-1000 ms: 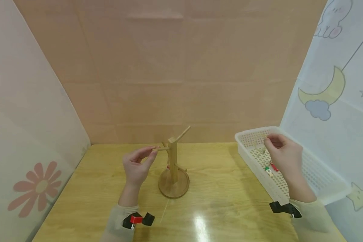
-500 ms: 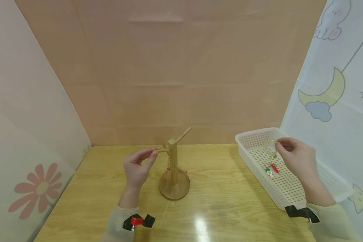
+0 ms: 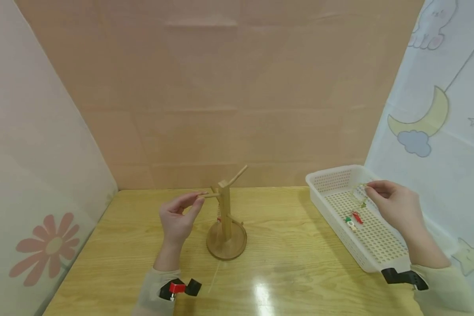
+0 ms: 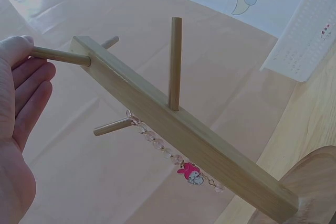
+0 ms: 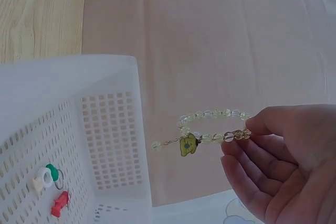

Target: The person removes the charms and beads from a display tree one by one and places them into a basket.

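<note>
Bracelet (image 5: pixel 214 138), one end pinched in right fingers (image 5: pixel 273 121), near basket (image 5: pixel 118 73).

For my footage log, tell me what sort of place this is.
Probably a staged tabletop booth indoors: a wood-grain table stands before a creased tan backdrop, with a moon-printed sheet along one side.

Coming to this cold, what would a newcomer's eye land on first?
Probably the wooden stand on the table, with one peg pinched by the left hand. Next, the pale yellow beaded bracelet pinched in the right hand, near the white basket. Inside the basket, the red trinket stands out.
</note>
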A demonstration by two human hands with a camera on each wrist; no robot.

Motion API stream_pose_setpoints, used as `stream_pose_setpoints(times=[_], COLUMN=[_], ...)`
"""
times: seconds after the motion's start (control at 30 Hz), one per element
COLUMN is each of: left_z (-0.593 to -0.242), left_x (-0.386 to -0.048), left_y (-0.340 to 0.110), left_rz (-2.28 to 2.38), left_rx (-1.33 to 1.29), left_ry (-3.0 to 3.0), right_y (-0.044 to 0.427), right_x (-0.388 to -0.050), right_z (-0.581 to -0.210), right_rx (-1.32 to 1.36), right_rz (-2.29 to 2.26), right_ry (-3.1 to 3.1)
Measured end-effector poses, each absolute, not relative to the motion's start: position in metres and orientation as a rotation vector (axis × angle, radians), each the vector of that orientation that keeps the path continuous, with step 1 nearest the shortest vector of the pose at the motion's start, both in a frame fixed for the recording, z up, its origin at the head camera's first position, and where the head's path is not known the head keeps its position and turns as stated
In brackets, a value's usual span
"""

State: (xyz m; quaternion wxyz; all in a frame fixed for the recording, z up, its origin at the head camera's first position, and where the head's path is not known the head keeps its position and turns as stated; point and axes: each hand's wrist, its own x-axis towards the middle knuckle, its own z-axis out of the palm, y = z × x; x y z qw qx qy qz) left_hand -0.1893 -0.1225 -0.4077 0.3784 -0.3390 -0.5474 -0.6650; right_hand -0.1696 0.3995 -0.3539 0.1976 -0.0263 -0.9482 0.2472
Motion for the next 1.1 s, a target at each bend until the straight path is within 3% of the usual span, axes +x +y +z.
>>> stream_pose_setpoints(times=[1.1], left_z=[-0.408], left_x=[-0.188], left_y=[-0.122], left_rz=[-1.704], left_rx=[-0.833], left_ry=[-1.403], right_y=[0.421], right_x=[-0.165], right_z=[-0.369], right_rx=[-0.052], right_rz=[0.729], right_ry=[-2.817])
